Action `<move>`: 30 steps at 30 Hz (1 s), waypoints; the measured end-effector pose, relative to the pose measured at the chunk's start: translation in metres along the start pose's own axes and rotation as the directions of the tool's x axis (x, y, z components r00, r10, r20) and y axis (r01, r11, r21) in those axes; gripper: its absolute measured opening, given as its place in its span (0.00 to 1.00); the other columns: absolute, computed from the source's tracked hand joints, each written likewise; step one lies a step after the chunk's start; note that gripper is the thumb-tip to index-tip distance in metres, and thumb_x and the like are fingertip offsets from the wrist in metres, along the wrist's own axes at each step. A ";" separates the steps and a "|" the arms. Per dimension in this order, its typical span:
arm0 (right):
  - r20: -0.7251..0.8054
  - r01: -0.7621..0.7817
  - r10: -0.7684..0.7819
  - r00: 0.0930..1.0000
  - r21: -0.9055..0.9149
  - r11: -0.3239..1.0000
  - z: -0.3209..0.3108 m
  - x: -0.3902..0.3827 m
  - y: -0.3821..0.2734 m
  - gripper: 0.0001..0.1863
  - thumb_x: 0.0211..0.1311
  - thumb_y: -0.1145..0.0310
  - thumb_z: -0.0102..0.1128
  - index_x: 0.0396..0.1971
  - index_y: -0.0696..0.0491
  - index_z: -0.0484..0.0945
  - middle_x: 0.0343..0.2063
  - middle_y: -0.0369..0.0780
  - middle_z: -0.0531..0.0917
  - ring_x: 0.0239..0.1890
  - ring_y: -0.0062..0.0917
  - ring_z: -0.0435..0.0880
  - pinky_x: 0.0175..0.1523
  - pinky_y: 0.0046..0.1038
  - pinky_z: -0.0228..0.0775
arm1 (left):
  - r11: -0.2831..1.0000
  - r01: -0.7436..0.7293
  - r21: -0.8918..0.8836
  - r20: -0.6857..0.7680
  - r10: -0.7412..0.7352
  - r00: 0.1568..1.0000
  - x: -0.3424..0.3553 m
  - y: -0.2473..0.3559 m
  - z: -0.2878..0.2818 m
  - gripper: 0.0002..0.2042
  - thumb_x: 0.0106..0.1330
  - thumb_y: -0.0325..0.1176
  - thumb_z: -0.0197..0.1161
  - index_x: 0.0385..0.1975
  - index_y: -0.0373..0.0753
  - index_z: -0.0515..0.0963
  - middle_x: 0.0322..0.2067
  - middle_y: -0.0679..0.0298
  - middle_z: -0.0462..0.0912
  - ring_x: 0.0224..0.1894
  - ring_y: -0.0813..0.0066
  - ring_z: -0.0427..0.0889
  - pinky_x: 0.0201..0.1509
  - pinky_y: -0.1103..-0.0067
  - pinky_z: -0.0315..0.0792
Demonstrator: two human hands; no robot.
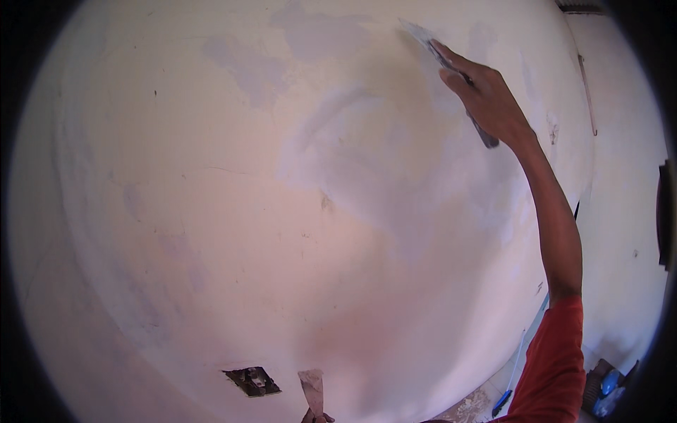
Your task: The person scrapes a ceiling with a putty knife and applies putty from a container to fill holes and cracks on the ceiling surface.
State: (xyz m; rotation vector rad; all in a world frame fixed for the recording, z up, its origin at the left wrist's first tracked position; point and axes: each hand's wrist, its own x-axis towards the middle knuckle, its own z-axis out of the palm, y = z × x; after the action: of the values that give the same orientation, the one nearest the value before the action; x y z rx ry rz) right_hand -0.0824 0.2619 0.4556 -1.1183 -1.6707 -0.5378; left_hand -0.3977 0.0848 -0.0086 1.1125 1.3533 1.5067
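My right hand [479, 92] grips a long flat trowel [415, 32], angled up to the left, at the upper right of a pale cream wall [176, 141] with patches of whitish filler [331, 134]. My right arm stretches up from the lower right in a red sleeve. At the bottom centre, my left hand [315, 417], mostly out of frame, holds a putty knife [312, 388] with its blade upward. Just left of it is a square cut-out [252, 381] in the wall with an exposed box inside.
A second wall [617, 197] stands at the right, with a dark object [663, 211] at the edge and a thin pipe [585, 92] near the corner. Low at the right lie a blue and dark pile of items [610, 388] and a blue-handled tool [502, 402] on the floor.
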 end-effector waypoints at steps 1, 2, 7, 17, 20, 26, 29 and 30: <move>-0.005 0.001 -0.001 1.000 0.002 1.000 0.003 0.012 0.002 0.25 0.71 0.60 0.49 0.67 0.46 0.67 0.27 0.47 0.79 0.30 0.34 0.77 0.44 0.34 0.71 | 1.000 0.008 -0.001 0.004 -0.008 1.000 0.001 0.000 0.000 0.14 0.76 0.41 0.49 0.42 0.35 0.75 0.21 0.70 0.72 0.20 0.85 0.65 0.21 0.85 0.60; -0.075 0.113 -0.116 0.990 -0.047 0.992 0.011 0.023 0.007 0.26 0.71 0.59 0.49 0.67 0.47 0.67 0.29 0.47 0.80 0.31 0.37 0.79 0.45 0.35 0.71 | 1.000 0.008 -0.001 0.007 -0.008 1.000 0.001 0.000 0.001 0.14 0.76 0.41 0.49 0.42 0.35 0.75 0.20 0.70 0.71 0.18 0.86 0.64 0.19 0.85 0.59; -0.098 0.371 -0.426 0.900 -0.342 0.863 0.062 0.044 0.021 0.30 0.72 0.64 0.50 0.72 0.40 0.57 0.34 0.46 0.78 0.38 0.39 0.79 0.48 0.40 0.70 | 0.994 0.112 0.006 0.040 -0.112 0.993 0.007 0.002 0.003 0.13 0.77 0.40 0.48 0.42 0.36 0.74 0.13 0.71 0.69 0.10 0.88 0.59 0.12 0.85 0.54; 0.222 0.345 -0.270 0.937 -0.455 0.821 0.007 -0.017 0.032 0.25 0.72 0.63 0.51 0.67 0.37 0.66 0.32 0.44 0.77 0.37 0.37 0.80 0.46 0.39 0.72 | 0.999 0.035 -0.010 -0.007 -0.035 0.999 0.007 0.001 -0.005 0.14 0.77 0.42 0.48 0.42 0.38 0.75 0.15 0.72 0.70 0.11 0.88 0.59 0.12 0.86 0.53; 0.023 0.361 -0.443 0.896 -0.619 0.698 -0.010 0.006 0.040 0.31 0.67 0.73 0.55 0.68 0.32 0.65 0.32 0.42 0.74 0.29 0.36 0.78 0.36 0.37 0.73 | 0.997 0.071 -0.008 0.043 -0.070 0.997 0.015 -0.017 -0.004 0.14 0.76 0.42 0.48 0.42 0.39 0.75 0.15 0.72 0.70 0.11 0.88 0.59 0.12 0.86 0.53; 0.177 0.519 -0.606 0.775 -0.727 0.450 -0.034 0.070 -0.006 0.30 0.65 0.72 0.54 0.67 0.39 0.65 0.37 0.45 0.77 0.32 0.38 0.80 0.38 0.39 0.75 | 0.989 0.148 -0.030 0.029 -0.147 0.989 0.015 -0.027 0.009 0.14 0.77 0.41 0.48 0.42 0.38 0.75 0.15 0.72 0.69 0.11 0.88 0.59 0.12 0.85 0.54; 0.279 0.594 -0.619 0.734 -0.707 0.384 -0.038 0.084 0.011 0.27 0.65 0.71 0.52 0.66 0.46 0.66 0.38 0.46 0.77 0.35 0.38 0.81 0.39 0.40 0.76 | 1.000 -0.012 0.010 0.065 0.012 0.998 0.013 -0.015 0.018 0.14 0.77 0.40 0.47 0.43 0.37 0.75 0.15 0.71 0.69 0.11 0.87 0.59 0.12 0.85 0.54; 0.274 0.629 -0.669 0.691 -0.684 0.370 -0.038 0.084 0.019 0.30 0.64 0.72 0.54 0.67 0.43 0.65 0.36 0.45 0.76 0.33 0.37 0.81 0.38 0.39 0.76 | 1.000 -0.006 0.002 0.054 0.006 0.999 0.012 -0.009 0.020 0.14 0.77 0.40 0.47 0.43 0.36 0.74 0.15 0.71 0.69 0.10 0.87 0.59 0.12 0.85 0.54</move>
State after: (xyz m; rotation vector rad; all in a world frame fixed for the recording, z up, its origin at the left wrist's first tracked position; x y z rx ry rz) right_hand -0.0524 0.2763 0.5439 -0.8836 -1.8627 -1.9193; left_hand -0.3817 0.1026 -0.0154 1.1517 1.3158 1.4698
